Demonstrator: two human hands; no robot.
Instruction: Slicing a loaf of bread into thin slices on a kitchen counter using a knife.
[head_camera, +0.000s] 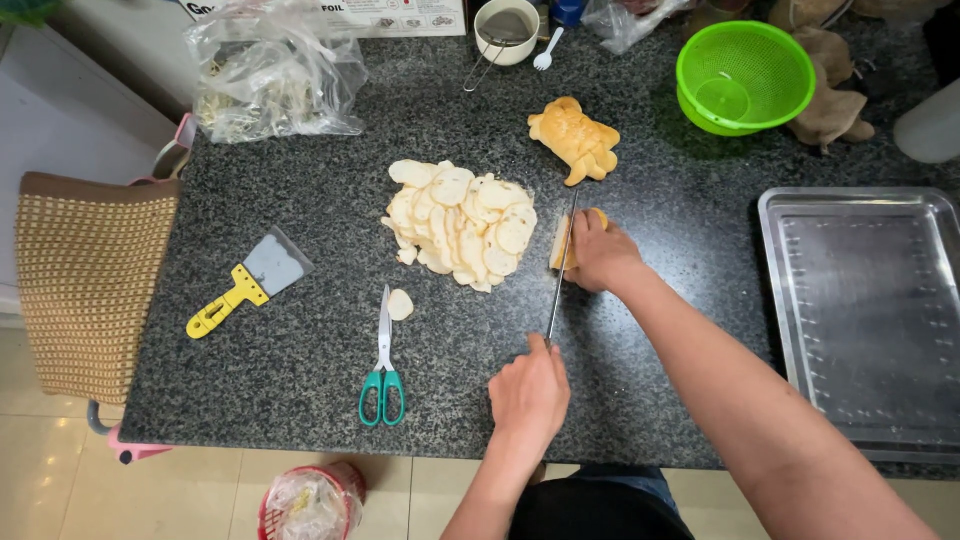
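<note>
— Well, look at the right hand (600, 258) first. Its fingers are curled and pressed together over the end of the bread piece (563, 243), pinning it to the counter (300, 350), and the knife (561, 268) stands right against them.

— And the other one?

— The left hand (530, 392) is wrapped tight around the knife handle, fist closed, blade pointing away from the body. The blade sits on the bread, just beside those right fingertips. That's my worry: the piece is nearly down to a stub, so there's little left to hold, and I'd say a slip could bring the edge onto a finger.

— What would make it slip?

— The stub rolling, or crumbs under it on that polished stone. Hard to tell from here how far the knuckles sit from the edge.

— Anything round about?

— The pile of slices (462, 225) lies just to the left of the blade, nearly touching it; more slices could push it over. A stray slice (400, 304) rests against the green-handled scissors (382, 358), whose points face the work. The whole loaf (574, 138) waits beyond, the metal tray (862, 318) to the right, the yellow-handled scraper (250, 282) well off to the left, near the edge.
</note>
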